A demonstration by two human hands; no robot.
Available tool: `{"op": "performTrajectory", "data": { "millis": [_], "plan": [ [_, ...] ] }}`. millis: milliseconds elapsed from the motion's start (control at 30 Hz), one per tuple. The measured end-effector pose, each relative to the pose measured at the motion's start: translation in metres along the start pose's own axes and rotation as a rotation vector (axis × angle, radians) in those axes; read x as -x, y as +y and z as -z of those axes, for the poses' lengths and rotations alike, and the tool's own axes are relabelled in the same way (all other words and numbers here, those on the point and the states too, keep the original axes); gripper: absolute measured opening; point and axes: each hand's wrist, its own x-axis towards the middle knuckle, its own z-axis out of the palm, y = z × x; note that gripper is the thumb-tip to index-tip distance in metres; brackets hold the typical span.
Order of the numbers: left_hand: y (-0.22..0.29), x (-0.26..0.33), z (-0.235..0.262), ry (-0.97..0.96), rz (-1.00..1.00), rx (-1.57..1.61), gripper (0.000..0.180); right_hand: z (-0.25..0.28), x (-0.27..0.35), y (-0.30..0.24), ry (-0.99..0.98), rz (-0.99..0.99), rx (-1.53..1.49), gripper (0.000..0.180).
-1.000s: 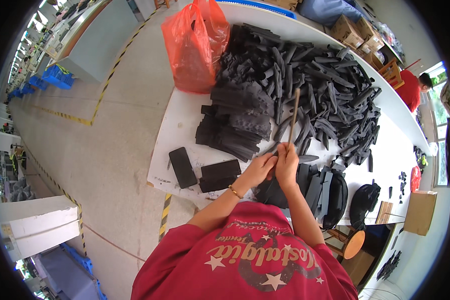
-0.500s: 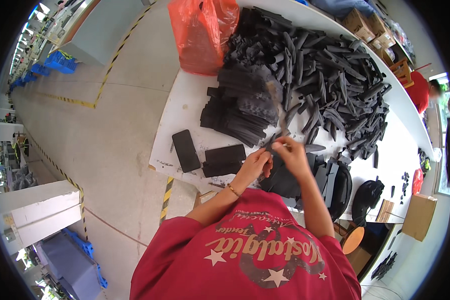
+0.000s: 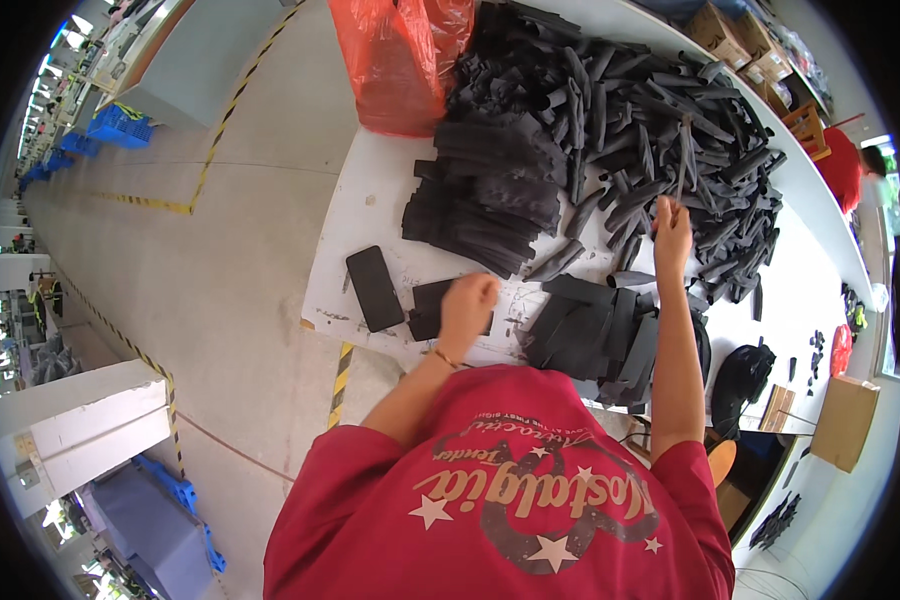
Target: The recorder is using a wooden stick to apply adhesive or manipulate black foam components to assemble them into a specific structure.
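Observation:
My left hand (image 3: 467, 312) is curled and slightly blurred over a flat black piece (image 3: 428, 306) at the near edge of the table. Whether its fingers hold anything is hidden. Farther right, my right hand (image 3: 672, 235) is closed on a thin grey strip (image 3: 684, 165), which points away from me over a large heap of curled black fabric pieces (image 3: 660, 120). A neater stack of black strips (image 3: 480, 215) lies beyond my left hand. Between my forearms, flat black pieces (image 3: 580, 330) overlap near the table's front edge.
On the white table (image 3: 342, 215), a black phone-shaped slab (image 3: 374, 288) lies at the left. A red plastic bag (image 3: 395, 70) stands at the far left corner. A black bundle (image 3: 738, 385) and a cardboard box (image 3: 843, 423) are at the right. Another person in red (image 3: 842, 178) is beyond the table.
My hands were together over the flat pieces; they have separated. The right has moved away and right to the heap with the thin strip, the left leftward over the flat black piece.

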Motion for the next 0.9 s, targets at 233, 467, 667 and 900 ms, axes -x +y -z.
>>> {"op": "performTrajectory", "data": {
  "millis": [233,467,667,900],
  "plan": [
    [-0.075,-0.018,0.007,-0.328,0.039,-0.238,0.010,0.023,0.103,0.031,-0.532,0.008,0.182,0.020],
    [-0.054,-0.032,0.030,-0.224,-0.089,-0.108,0.006,0.033,0.135,0.011,-0.721,0.439,0.309,0.014],
    [-0.030,-0.041,0.041,-0.317,-0.108,-0.054,0.010,0.011,0.135,0.008,-0.759,0.576,0.359,0.015],
    [0.062,-0.035,0.035,0.166,-0.330,-0.065,0.023,-0.056,0.174,-0.009,-0.779,0.165,-0.065,0.029]
  ]
}}
